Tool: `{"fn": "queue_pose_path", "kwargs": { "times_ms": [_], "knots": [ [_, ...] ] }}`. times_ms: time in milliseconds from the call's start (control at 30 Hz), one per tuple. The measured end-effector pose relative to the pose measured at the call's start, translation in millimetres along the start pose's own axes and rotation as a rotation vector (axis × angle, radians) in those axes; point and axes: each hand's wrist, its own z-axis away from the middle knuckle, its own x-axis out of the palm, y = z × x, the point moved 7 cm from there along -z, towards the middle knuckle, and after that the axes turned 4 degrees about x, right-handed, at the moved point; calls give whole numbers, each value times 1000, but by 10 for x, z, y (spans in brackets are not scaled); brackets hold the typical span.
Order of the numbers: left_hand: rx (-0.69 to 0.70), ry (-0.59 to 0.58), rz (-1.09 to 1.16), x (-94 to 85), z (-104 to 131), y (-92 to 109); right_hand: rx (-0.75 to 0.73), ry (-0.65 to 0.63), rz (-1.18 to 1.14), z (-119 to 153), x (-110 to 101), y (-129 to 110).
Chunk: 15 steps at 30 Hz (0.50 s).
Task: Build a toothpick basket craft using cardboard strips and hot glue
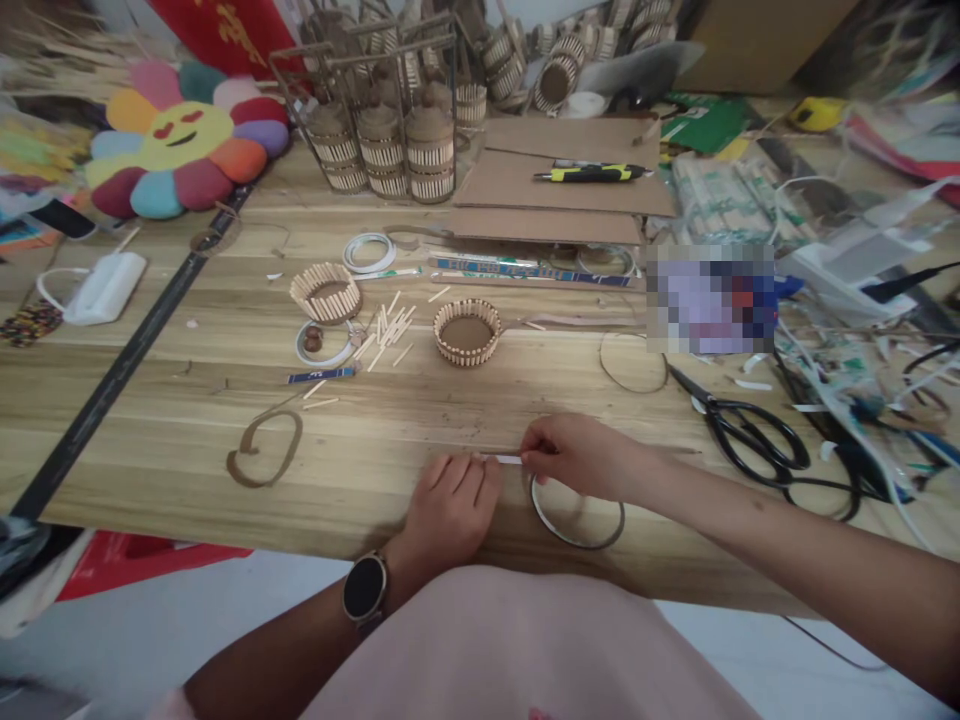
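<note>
A narrow white tape strip (pixel 510 460) runs between my two hands, low on the wooden table. My left hand (pixel 454 505) lies at the strip's left end, fingers close together and pressing down on it. The fingertips of my right hand (pixel 574 455) pinch the strip's other end. Just below my right hand is a thin tape roll (pixel 577 545), partly covered by that hand. From behind my right wrist a thin brown strip (pixel 679 452) sticks out to the right. Beyond my hands stands a round stick-walled basket (pixel 467 350) with a brown bottom.
Black scissors (pixel 754 435) lie to the right near cables. A pale stick ring (pixel 326 295), loose sticks (pixel 386 335) and a coiled brown strip (pixel 264 448) lie on the left. Cardboard (pixel 562 190) with pens and a wire rack (pixel 375 120) of small barrels stand behind.
</note>
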Motion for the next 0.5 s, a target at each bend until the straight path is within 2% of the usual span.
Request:
{"fn": "queue_pose_path", "kwargs": {
  "times_ms": [500],
  "knots": [
    [32, -24, -34, 14, -49, 32, -22, 20, 92, -97, 16, 60]
  ]
}}
